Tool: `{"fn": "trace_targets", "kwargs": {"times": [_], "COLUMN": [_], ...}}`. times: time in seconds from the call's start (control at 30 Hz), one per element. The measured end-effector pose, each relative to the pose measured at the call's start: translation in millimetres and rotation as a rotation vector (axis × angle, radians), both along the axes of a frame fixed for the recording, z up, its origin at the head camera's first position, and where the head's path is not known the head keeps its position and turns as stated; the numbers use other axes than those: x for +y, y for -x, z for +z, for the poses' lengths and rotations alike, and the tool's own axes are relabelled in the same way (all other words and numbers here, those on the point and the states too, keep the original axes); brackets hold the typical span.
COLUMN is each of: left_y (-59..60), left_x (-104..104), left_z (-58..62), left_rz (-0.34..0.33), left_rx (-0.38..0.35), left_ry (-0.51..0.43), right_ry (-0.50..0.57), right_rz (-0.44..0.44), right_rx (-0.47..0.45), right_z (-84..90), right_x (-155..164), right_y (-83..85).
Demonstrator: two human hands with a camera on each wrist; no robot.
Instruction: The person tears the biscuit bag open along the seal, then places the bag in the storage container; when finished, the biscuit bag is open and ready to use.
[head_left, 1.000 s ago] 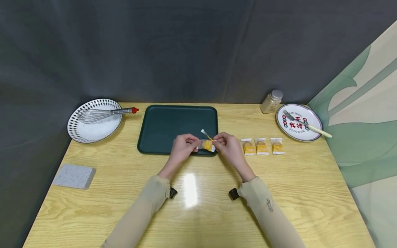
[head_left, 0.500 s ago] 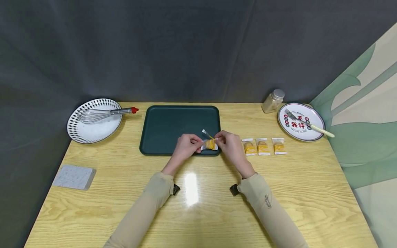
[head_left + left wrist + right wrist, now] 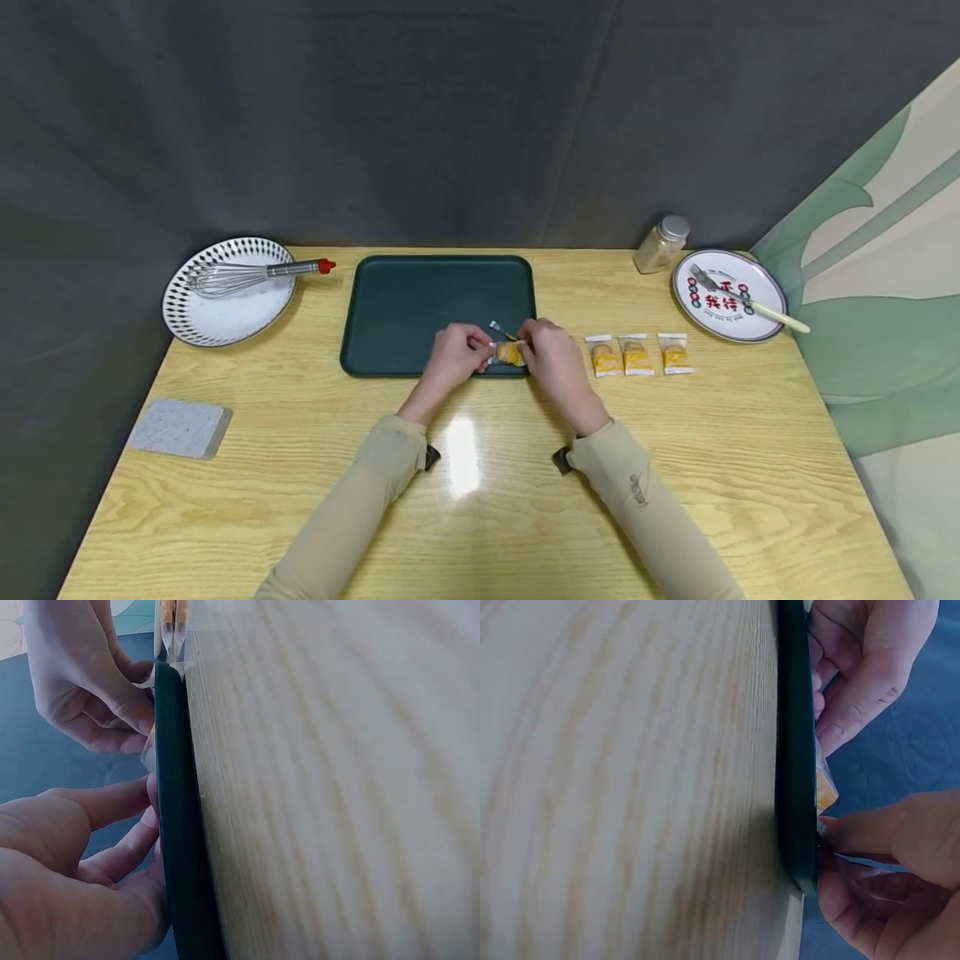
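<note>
A small wrapped biscuit (image 3: 510, 353) in clear and yellow film lies between my hands, over the front right part of the dark green tray (image 3: 442, 312). My left hand (image 3: 453, 354) pinches its left end between thumb and fingers. On the other end, the fingers of my right hand (image 3: 555, 358) are curled at the wrapper, its back turned up. A narrow strip (image 3: 497, 327) with a pale tip sticks up behind the packet. In the right wrist view the tray's rim (image 3: 799, 750) hides much of the biscuit (image 3: 824, 791); whether the film is torn cannot be told.
Several-patterned bowl (image 3: 225, 321) with a whisk (image 3: 232, 281) stands left, above a grey speckled block (image 3: 180, 427). Right of the tray lie three wrapped biscuits (image 3: 636, 356). Beyond them are a jar (image 3: 660, 244) and a plate (image 3: 705, 321) with a fork (image 3: 768, 315).
Both hands and the packet have shifted slightly right, and the tray has slid a little the same way. My right hand has turned over so more of its back shows.
</note>
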State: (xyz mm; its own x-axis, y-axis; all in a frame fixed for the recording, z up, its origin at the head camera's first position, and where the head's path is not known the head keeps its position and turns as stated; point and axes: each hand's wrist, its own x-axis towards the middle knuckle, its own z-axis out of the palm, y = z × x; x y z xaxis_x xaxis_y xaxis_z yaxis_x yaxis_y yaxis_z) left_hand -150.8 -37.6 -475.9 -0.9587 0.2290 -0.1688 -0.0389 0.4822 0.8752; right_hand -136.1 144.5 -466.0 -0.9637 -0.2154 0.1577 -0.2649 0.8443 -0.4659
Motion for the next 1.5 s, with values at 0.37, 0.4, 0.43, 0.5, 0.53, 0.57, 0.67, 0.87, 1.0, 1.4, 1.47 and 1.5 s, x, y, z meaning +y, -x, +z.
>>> {"fn": "trace_targets", "kwargs": {"times": [0.37,0.4,0.43,0.5,0.53,0.57,0.67,0.87,1.0,1.4,1.47,1.5], "left_y": [-1.1,-1.4,-2.0,-3.8,-5.1,-6.5,-11.8,-20.7,-27.8,-54.4,-56.1,-56.6], "left_x": [-3.4,-3.7,-3.9,-3.7,-3.1,-2.1,3.4,29.2,52.7,106.9,112.3,114.4], "left_z": [1.6,1.6,1.8,2.1,2.3,2.6,6.0,15.4,13.6,-1.6,-1.5,-1.2], "left_rz": [0.002,0.006,0.011,0.024,0.032,0.041,0.062,-0.005,-0.070,-0.208,-0.182,-0.170], "left_rx": [-0.031,-0.035,-0.036,-0.013,0.011,0.043,0.152,0.216,0.129,-0.173,-0.200,-0.208], "left_ry": [-0.010,-0.010,-0.011,-0.004,0.001,0.008,-0.005,-0.153,-0.332,-0.356,-0.385,-0.396], "right_ry": [0.047,0.067,0.094,0.152,0.181,0.208,0.270,0.306,0.278,0.148,0.141,0.141], "right_rz": [0.000,0.000,-0.003,-0.019,-0.032,-0.044,-0.092,-0.217,-0.287,-0.318,-0.312,-0.311], "right_rx": [0.029,0.032,0.032,0.040,0.042,0.048,0.058,0.057,0.073,0.004,0.003,0.000], "right_z": [-1.9,-1.1,0.0,3.1,5.3,7.8,15.4,23.7,18.8,7.0,6.9,6.9], "right_x": [0.9,2.6,4.9,10.7,14.4,18.6,33.0,63.7,79.7,92.1,91.2,90.7], "right_y": [-2.3,-2.3,-2.7,-3.7,-4.8,-6.0,-10.9,-21.8,-27.6,-38.7,-39.3,-39.6]}}
